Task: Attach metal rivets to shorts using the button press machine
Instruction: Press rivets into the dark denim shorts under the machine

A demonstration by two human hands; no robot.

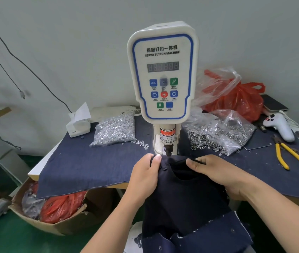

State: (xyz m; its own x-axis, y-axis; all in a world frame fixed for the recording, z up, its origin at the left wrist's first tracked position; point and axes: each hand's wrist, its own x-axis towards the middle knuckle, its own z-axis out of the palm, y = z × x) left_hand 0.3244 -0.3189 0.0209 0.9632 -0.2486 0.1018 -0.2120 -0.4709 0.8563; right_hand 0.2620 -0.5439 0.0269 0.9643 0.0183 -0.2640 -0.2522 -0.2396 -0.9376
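Dark navy shorts (187, 194) hang over the table's front edge, their top edge lying under the punch (168, 152) of the white servo button machine (162, 73). My left hand (146, 174) pinches the shorts' edge just left of the punch. My right hand (216, 172) grips the fabric beside the pocket opening on the right. A bag of silver rivets (115, 129) lies left of the machine. A bag of ring-shaped rivet parts (221, 134) lies to its right, with several spilled on the cloth.
A denim cloth (90, 165) covers the table. Yellow-handled pliers (289, 156), a white handheld controller (280, 127), red plastic bags (242, 101) and a tissue box (78, 123) lie around. A cardboard box (57, 207) with bags stands on the floor at left.
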